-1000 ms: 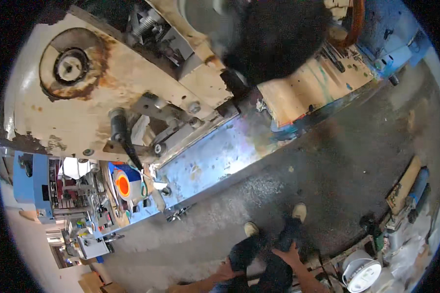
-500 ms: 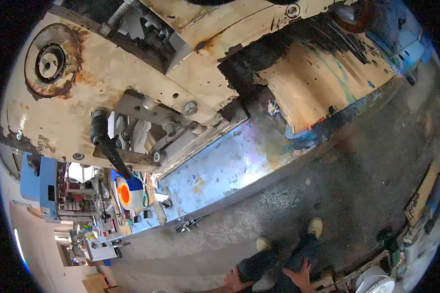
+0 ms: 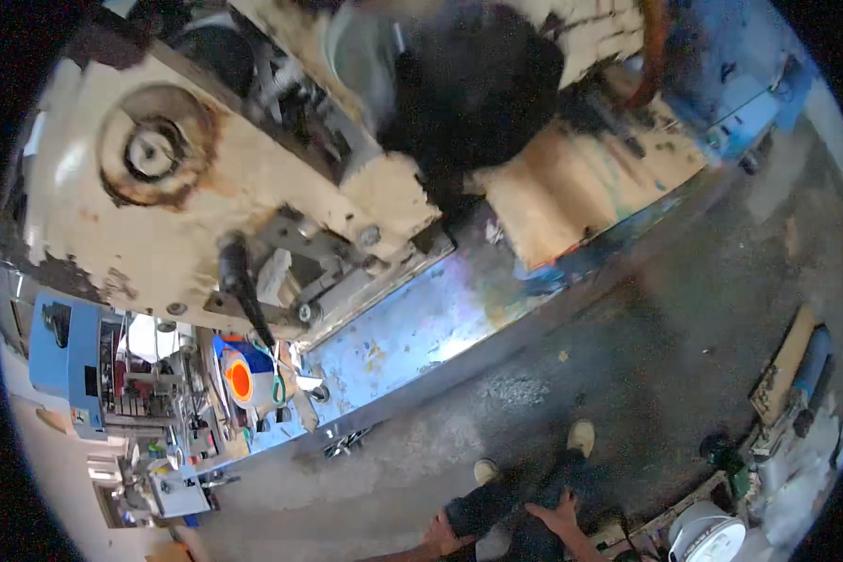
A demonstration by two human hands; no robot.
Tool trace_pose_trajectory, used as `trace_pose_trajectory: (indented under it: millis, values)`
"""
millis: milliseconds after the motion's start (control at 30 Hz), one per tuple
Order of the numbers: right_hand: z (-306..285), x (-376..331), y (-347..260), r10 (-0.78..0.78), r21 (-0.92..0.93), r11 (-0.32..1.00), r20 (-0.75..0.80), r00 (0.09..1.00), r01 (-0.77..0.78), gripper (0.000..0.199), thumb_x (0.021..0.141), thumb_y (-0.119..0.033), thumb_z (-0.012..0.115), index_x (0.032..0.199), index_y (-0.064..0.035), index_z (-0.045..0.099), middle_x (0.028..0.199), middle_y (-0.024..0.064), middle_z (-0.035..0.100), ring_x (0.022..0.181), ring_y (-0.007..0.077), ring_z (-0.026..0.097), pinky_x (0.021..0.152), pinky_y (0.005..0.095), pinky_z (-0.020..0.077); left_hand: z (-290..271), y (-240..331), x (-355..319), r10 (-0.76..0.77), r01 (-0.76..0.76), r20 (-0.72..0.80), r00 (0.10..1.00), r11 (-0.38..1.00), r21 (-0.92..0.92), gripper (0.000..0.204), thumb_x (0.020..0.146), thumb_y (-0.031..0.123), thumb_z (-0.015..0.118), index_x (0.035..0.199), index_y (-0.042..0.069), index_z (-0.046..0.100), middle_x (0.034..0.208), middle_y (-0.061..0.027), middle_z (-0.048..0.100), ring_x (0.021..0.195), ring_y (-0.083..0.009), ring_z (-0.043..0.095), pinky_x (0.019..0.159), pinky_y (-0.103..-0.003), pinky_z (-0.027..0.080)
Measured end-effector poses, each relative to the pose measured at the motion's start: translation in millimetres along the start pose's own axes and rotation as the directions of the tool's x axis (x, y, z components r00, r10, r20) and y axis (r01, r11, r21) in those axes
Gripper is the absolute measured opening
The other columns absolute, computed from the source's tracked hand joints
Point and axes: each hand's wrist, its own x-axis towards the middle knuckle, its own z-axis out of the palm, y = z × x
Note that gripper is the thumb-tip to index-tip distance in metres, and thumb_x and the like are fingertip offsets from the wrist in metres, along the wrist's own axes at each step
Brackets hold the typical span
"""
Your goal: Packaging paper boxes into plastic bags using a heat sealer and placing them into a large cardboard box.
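Where the left hand (image 3: 447, 536) and right hand (image 3: 560, 518) rest, both splayed and gripping nothing, the trousers (image 3: 478, 511) look dark; their long axis slants up and right, toward pale shoes (image 3: 582, 437).

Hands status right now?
Left hand: open, nothing visibly held, on left dark trouser leg.
Right hand: open, nothing visibly held, on right dark trouser leg.

My feed shows a workshop: rust-stained cream metal machine (image 3: 197, 215) at ten o'clock, smudged grey floor (image 3: 628, 365) at four.
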Motion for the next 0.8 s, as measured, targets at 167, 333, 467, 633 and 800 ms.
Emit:
trace_pose_trajectory:
  millis: [167,333,467,633,800]
  values:
    - [-15.9,-22.1,7.9,0.078,-0.064,0.995,0.055,0.995,-0.074,0.142,0.053,-0.074,0.077,0.152,-0.003,0.003,0.156,0.0257,-0.001,0.144,0.0439,0.001,0.115,0.0497,0.0192,-20.1,32.8,-16.6,-0.118,0.093,0.236,0.965,0.989,0.115,0.134,0.06,0.084,0.062,0.149,-0.001,0.006,0.147,-0.0299,0.03,0.133,-0.0465,0.036,0.105,-0.057,0.035]
    - [-14.7,-65.8,-1.6,0.035,0.145,0.989,-0.05,0.998,-0.027,0.142,0.054,-0.077,0.074,0.152,-0.0023,0.004,0.154,0.0284,0.006,0.143,0.0419,0.009,0.114,0.0478,0.0227,21.4,-14.2,-4.7,-0.026,0.005,0.059,0.998,0.944,0.33,0.126,0.062,0.084,0.061,0.137,-0.009,0.023,0.122,-0.0268,0.054,0.109,-0.0436,0.058,0.094,-0.047,0.048]
    - [-11.1,-67.6,-4.0,0.068,0.119,0.992,-0.151,0.986,-0.051,0.14,0.055,-0.076,0.074,0.151,-0.0001,0.006,0.153,0.0295,0.01,0.141,0.0411,0.019,0.113,0.0465,0.026,10.8,-7.0,-25.1,0.04,-0.062,0.095,0.995,0.967,0.246,0.119,0.064,0.081,0.061,0.136,-0.008,0.027,0.121,-0.0258,0.055,0.109,-0.042,0.058,0.094,-0.046,0.047]
    - [5.6,-73.4,28.3,-0.168,-0.066,0.984,-0.024,0.986,0.166,0.133,0.06,-0.074,0.073,0.145,0.0114,0.017,0.144,0.0267,0.037,0.134,0.0367,0.037,0.11,0.0415,0.0324,16.0,8.8,-56.9,0.178,-0.199,0.171,0.969,0.974,0.109,0.109,0.068,0.076,0.06,0.134,-0.006,0.033,0.12,-0.0242,0.057,0.108,-0.0393,0.059,0.094,-0.044,0.047]
    - [35.2,-63.9,156.4,-0.025,-0.122,0.991,0.249,0.968,0.057,0.122,0.066,-0.078,0.064,0.142,0.0093,0.028,0.142,0.0238,0.042,0.13,0.0369,0.042,0.108,0.043,0.0358,10.3,21.2,-105.5,0.285,-0.289,0.256,0.924,0.957,-0.024,0.099,0.072,0.072,0.06,0.132,-0.004,0.039,0.119,-0.0226,0.059,0.107,-0.0365,0.06,0.094,-0.043,0.047]
